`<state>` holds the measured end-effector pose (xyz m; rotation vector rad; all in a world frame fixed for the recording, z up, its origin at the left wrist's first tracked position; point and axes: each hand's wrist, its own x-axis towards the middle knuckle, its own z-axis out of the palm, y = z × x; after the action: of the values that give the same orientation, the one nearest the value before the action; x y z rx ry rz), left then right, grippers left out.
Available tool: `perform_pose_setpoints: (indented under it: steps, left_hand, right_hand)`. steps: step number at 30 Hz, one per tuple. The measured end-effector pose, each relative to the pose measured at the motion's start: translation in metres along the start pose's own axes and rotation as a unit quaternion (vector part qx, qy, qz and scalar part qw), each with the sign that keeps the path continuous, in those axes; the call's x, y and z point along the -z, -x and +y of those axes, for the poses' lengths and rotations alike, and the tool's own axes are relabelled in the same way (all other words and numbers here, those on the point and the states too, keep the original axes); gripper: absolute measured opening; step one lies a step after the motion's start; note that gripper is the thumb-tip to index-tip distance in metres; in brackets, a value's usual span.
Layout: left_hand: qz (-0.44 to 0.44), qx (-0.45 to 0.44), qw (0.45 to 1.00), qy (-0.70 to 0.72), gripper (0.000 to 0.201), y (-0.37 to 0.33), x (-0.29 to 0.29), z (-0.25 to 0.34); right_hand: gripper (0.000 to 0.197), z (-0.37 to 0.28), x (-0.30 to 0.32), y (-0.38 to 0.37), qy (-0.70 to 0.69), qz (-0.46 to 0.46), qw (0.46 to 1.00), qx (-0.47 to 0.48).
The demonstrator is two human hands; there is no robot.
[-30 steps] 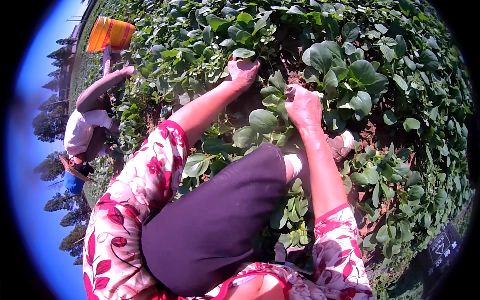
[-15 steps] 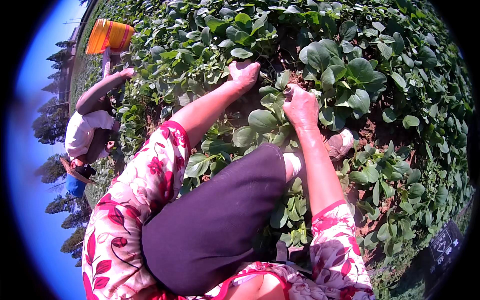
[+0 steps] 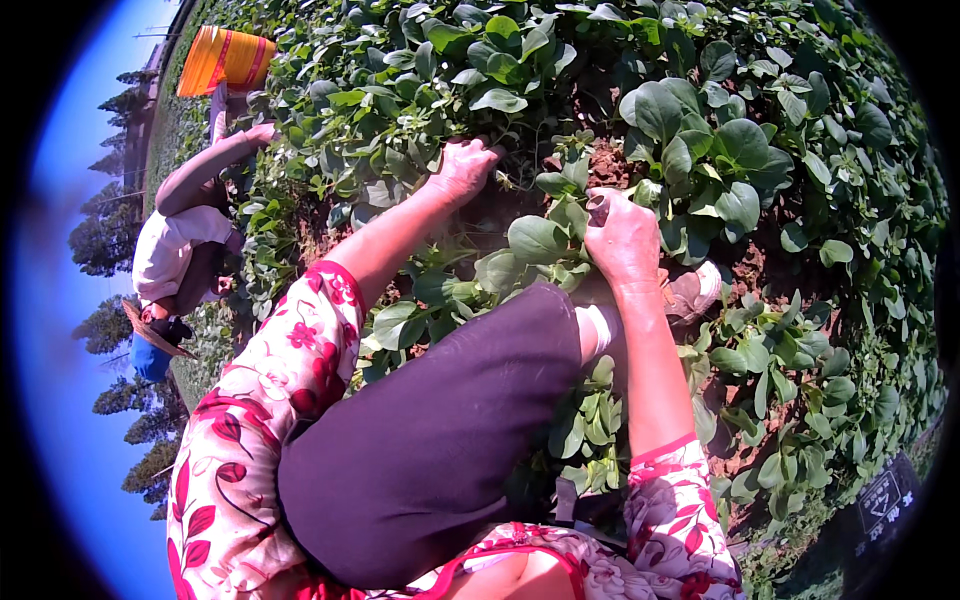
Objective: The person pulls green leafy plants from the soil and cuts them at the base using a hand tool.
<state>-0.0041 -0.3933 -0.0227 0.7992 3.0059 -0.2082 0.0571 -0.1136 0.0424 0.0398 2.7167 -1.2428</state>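
Note:
My left hand (image 3: 465,170) is closed at the edge of a low green plant mass with small leaves and thin stems (image 3: 508,172). Its fingertips are tucked in among the stems, so what it grips is hidden. To the right, my right hand (image 3: 622,235) makes a fist just above the soil, thumb side up. A small dark spot shows at its thumb; I cannot tell whether something is held there. Beside that fist grow a broad-leaved seedling (image 3: 537,240) on the left and a larger leafy plant (image 3: 740,145) on the right.
Bare reddish soil (image 3: 608,165) shows between the plants. My bent knee in dark trousers (image 3: 430,430) and my shoe (image 3: 692,292) are close below my hands. At the left another person (image 3: 180,250) bends over the rows near an orange-yellow bucket (image 3: 228,60). A dark printed object (image 3: 885,505) lies lower right.
My left hand has drawn left and toward me through the stems, still closed. My right fist sits slightly lower and farther right. The whole view has shifted a little.

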Motion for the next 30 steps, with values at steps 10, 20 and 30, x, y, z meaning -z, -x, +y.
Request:
perform_pose_setpoints:
  steps: [10,20,30]
  left_hand:
    - [0.001,0.027,0.999,0.021,0.058,-0.074,0.034,0.057]
    - [-0.057,0.061,0.972,0.219,0.024,-0.115,-0.008,0.029]
    - [0.018,0.019,0.964,0.266,0.024,-0.103,-0.013,0.022]
  right_hand:
    - [0.028,0.031,-0.002,-0.017,0.005,0.072,0.997,-0.024]
    - [0.028,0.032,-0.012,-0.018,-0.001,0.055,0.998,-0.015]
    - [0.023,0.017,-0.014,-0.034,0.042,0.022,0.999,-0.005]
